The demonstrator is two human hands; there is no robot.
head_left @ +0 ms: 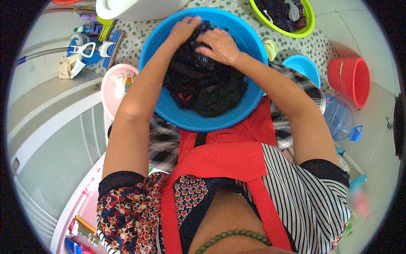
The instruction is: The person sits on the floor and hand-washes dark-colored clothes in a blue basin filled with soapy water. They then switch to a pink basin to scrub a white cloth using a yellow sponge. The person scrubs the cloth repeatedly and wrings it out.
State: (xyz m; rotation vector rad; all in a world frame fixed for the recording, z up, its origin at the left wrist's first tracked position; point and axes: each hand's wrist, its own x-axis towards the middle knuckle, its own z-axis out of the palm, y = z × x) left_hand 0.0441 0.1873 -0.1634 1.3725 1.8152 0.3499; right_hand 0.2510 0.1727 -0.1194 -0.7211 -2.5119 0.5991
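Note:
A wide blue plastic basin stands before me, holding wet black laundry with a small red detail on it. My left hand is at the far left inside of the basin, its fingers curled on a raised bunch of the dark cloth. Just to the right, my right hand is wet and grips the same bunch, thumb toward me. Motion blurs the fingertips of both hands. The cloth between them looks wet and shiny.
A lime-green basin with dark laundry stands far right. Beside me are a pink basin, a small blue basin, a red bucket and a clear water jug. A mop and bottles lie at left.

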